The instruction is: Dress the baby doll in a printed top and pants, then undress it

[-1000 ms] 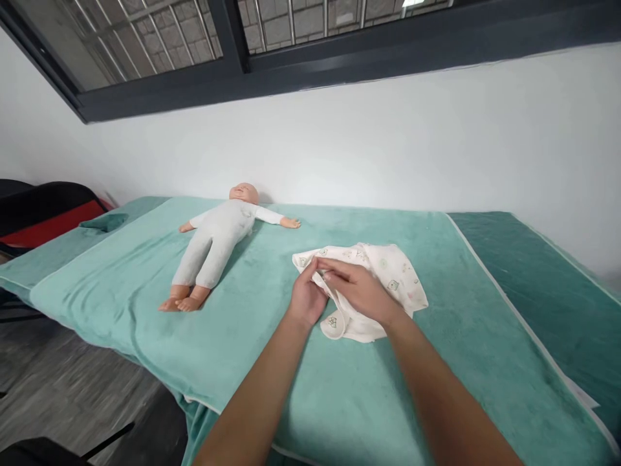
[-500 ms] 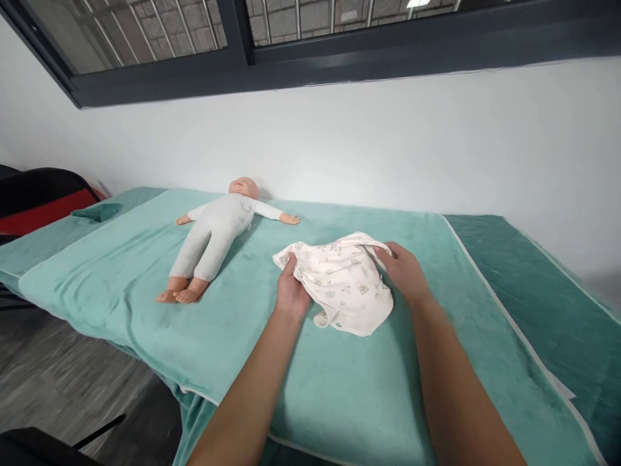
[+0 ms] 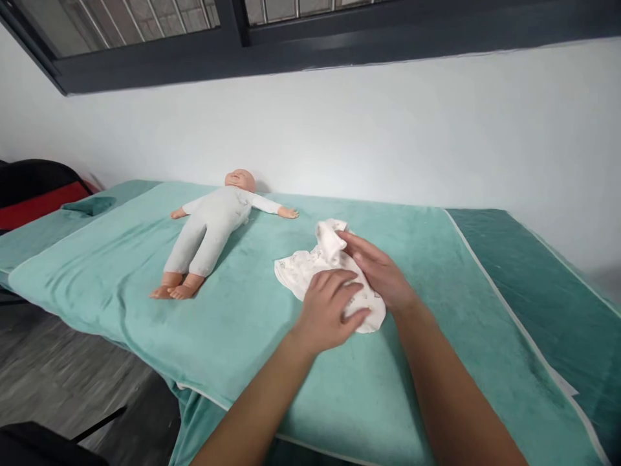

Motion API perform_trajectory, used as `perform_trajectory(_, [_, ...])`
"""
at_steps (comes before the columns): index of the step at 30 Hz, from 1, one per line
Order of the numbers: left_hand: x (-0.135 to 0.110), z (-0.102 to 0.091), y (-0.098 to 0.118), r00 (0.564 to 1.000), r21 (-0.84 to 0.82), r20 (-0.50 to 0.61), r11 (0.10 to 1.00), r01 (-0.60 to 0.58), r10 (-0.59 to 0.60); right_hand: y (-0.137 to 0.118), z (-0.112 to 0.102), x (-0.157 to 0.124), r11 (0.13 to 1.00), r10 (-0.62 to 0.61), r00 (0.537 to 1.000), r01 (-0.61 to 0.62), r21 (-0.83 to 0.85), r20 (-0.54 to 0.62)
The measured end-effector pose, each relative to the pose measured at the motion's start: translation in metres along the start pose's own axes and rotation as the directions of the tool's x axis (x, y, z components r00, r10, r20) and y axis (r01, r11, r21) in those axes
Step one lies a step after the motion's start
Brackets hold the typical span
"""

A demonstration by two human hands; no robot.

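While its near side lies flat on the bed, the white printed cloth (image 3: pixel 298 268) rises at its far end into a crumpled fold, and its near right part is largely hidden by the hands. It sits near the middle of the light green cover (image 3: pixel 242 353), to the right of the doll and apart from it. The left hand (image 3: pixel 326 314) rests palm down over the cloth's near edge, its fingers bent and a little spread, the thumb set well away from them, so that it is loosely open and grips nothing. The right hand (image 3: pixel 381 275) comes in from the other side, its fingers fairly straight and together, their tips against the raised fold; whether they pinch the fabric I cannot tell. Beyond the cloth to the left, the doll (image 3: pixel 220 213) lies on its back in a pale suit, arms spread, head close to the wall, bare feet towards the near side. A darker green covering (image 3: pixel 557 285) shows at the right. Behind runs a white wall (image 3: pixel 388 136) beneath a dark window frame (image 3: pixel 339 45), and at the far left stands a black and red chair (image 3: pixel 43 204)
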State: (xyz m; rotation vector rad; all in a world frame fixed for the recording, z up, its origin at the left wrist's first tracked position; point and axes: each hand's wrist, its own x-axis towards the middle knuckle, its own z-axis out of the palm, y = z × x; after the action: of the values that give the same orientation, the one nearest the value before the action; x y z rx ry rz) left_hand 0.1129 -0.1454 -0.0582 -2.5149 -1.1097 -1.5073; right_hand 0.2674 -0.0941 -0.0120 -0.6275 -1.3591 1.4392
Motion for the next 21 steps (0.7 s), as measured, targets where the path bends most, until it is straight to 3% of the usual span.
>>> perform_trajectory(1, [0.000, 0.002, 0.003, 0.997, 0.015, 0.083, 1.000, -0.011, 0.010, 0.000, 0.001, 0.001, 0.999, -0.018, 1.000, 0.018, 0.049, -0.009])
perform_trajectory(3, [-0.001, 0.006, 0.005, 0.989, 0.065, 0.136, 0.997, 0.051, -0.059, -0.002, -0.001, 0.002, 0.988, -0.050, 0.995, 0.061, 0.145, -0.084])
perform_trajectory(6, [-0.001, 0.009, -0.003, 0.977, -0.015, 0.071, 0.980, 0.201, -0.199, -0.003, -0.011, 0.005, 0.972, -0.057, 0.966, 0.111, 0.206, -0.254])
perform_trajectory(8, [-0.001, 0.008, -0.010, 0.944, -0.235, -0.027, 0.920, 0.314, -0.329, -0.003, -0.016, 0.007, 0.973, -0.061, 0.938, 0.131, 0.187, -0.342])
perform_trajectory(10, [-0.001, 0.004, -0.015, 0.844, -0.498, -0.099, 0.760, 0.417, -0.527, -0.004, -0.019, 0.007, 0.979, -0.083, 0.916, 0.149, 0.139, -0.393])
perform_trajectory(12, [0.001, -0.002, -0.019, 0.690, -0.694, -0.087, 0.541, 0.476, -0.719, -0.005, -0.020, 0.006, 0.988, -0.097, 0.912, 0.136, 0.072, -0.398])
perform_trajectory(15, [0.003, -0.010, -0.023, 0.490, -0.846, -0.032, 0.285, 0.451, -0.871, -0.009, -0.017, 0.002, 0.998, -0.055, 0.948, 0.045, -0.039, -0.312])
perform_trajectory(18, [0.006, -0.013, -0.026, 0.373, -0.913, -0.003, 0.155, 0.378, -0.928, -0.010, -0.012, -0.002, 0.986, 0.012, 0.985, -0.040, -0.164, -0.171])
perform_trajectory(21, [0.006, -0.011, -0.030, 0.316, -0.949, 0.007, 0.094, 0.302, -0.949, -0.008, -0.007, -0.003, 0.935, 0.048, 0.997, -0.069, -0.348, -0.067])
